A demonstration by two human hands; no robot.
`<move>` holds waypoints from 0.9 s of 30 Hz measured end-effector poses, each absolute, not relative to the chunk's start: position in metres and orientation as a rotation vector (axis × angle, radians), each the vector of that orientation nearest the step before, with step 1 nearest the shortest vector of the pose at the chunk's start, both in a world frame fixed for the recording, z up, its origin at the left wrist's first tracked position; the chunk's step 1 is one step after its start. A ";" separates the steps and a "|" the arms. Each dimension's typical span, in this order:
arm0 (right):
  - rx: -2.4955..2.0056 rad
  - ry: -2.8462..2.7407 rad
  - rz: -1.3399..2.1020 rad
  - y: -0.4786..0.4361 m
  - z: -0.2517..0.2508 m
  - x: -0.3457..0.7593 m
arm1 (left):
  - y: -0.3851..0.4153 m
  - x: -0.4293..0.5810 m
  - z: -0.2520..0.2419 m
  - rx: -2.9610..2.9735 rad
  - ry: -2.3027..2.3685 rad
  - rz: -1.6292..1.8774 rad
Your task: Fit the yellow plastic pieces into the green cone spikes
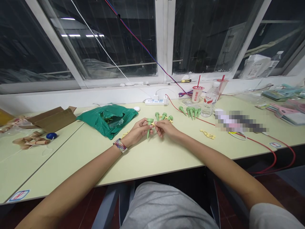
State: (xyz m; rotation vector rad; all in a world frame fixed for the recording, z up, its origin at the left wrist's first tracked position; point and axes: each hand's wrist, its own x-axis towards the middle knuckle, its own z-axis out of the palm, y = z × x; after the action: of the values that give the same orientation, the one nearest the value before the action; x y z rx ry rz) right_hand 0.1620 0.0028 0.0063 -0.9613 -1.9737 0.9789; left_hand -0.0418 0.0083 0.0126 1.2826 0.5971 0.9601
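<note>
My left hand (136,133), with a woven-band watch on its wrist, grips a green tapered plastic spike (150,120) with a wide flat head; its tip points down. Close against it, my right hand (166,128) pinches a small pale yellow plastic piece (153,124) at the spike's upper part. Whether the two parts are joined is too small to tell. Just behind my hands lie several similar green spikes (164,115) with yellow bits about them. Another group of green spikes (191,112) rests farther right. Loose yellow pieces (207,134) lie right of my right arm.
A torn green plastic bag (108,119) lies to the left, beyond it a cardboard box (53,119) and wooden toys (32,140). At the back stand a power strip (156,101), a paper cup (197,94) and a water bottle (209,100). Red cable (257,144) crosses the right side.
</note>
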 end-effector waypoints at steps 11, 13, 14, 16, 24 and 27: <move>-1.056 -2.298 0.103 -0.016 0.015 0.170 | 0.006 -0.042 0.014 1.255 0.635 0.921; -1.065 -2.270 0.158 -0.014 0.015 0.170 | 0.006 -0.041 0.014 1.268 0.633 0.937; -1.069 -2.230 0.229 -0.012 0.014 0.169 | 0.006 -0.040 0.014 1.280 0.629 0.950; -1.054 -2.098 0.499 -0.008 0.010 0.165 | 0.006 -0.040 0.013 1.317 0.631 0.986; -1.094 -2.097 0.395 -0.013 0.007 0.161 | 0.005 -0.040 0.012 1.359 0.678 1.019; -1.103 -2.208 0.028 -0.018 0.014 0.167 | 0.005 -0.041 0.012 1.335 0.658 1.009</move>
State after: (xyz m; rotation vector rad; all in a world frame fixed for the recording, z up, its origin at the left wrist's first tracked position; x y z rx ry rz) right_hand 0.1670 -0.0176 0.0144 -1.1028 -2.2081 0.0281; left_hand -0.0411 0.0053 0.0117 1.3352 0.6578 1.0093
